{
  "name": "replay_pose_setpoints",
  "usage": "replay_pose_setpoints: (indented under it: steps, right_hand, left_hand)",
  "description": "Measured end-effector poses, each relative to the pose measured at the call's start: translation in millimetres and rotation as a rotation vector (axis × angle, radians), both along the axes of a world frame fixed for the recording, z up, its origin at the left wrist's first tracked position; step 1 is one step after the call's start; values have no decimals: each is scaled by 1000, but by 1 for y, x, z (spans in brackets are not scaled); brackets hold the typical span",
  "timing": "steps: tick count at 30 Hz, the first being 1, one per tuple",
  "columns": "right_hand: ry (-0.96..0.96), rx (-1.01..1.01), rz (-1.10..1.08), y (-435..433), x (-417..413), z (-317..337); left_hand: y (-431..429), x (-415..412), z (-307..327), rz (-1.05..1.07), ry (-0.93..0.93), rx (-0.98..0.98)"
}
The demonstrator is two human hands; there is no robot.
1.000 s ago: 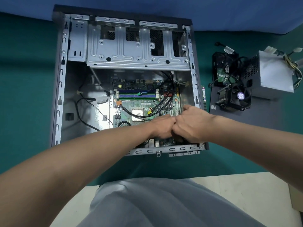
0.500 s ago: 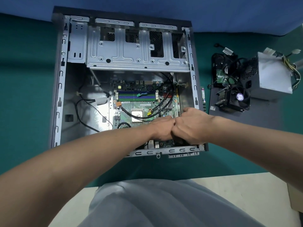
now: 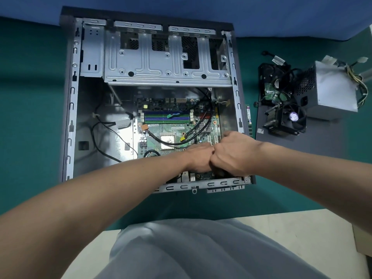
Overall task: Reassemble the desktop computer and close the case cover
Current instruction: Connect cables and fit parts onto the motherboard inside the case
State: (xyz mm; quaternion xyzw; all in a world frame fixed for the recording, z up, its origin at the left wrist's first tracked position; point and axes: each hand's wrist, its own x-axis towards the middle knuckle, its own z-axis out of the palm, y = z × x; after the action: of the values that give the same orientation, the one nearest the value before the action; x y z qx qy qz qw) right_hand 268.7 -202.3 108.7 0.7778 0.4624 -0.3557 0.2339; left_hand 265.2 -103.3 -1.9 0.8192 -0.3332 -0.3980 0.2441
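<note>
Fingers (image 3: pixel 227 135) of both hands curl downward out of sight, so I cannot tell whether they pinch anything. The right hand (image 3: pixel 234 156) and left hand (image 3: pixel 198 158) sit knuckle to knuckle, touching, low over the near right corner of the motherboard (image 3: pixel 173 125). Something dark shows under the right hand, too hidden to name. A black cable (image 3: pixel 159 140) loops across the board. The board sits inside the open computer case (image 3: pixel 70 117), which lies flat on the green worktop (image 3: pixel 30 117). Right of the case and apart from it, a cooler fan (image 3: pixel 291 119) rests on a dark flat panel (image 3: pixel 281 143), with a grey power supply (image 3: pixel 334 87) just beside it.
</note>
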Motion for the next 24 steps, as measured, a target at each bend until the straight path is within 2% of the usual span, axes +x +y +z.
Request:
replay_pose_setpoints:
  steps: [3,8,17,24]
  right_hand:
    - [-24,42,9,-1,-3,0]
    - [-5,-42,36,0,0,-3]
    - [-23,-2,-81,0,3,1]
    - [3,-116,40,3,0,-1]
  left_hand:
    - [2,0,-3,-23,30,-6]
    - [3,-1,-3,40,33,18]
    - [4,1,2,37,79,8]
    - [2,-1,-1,68,-34,19]
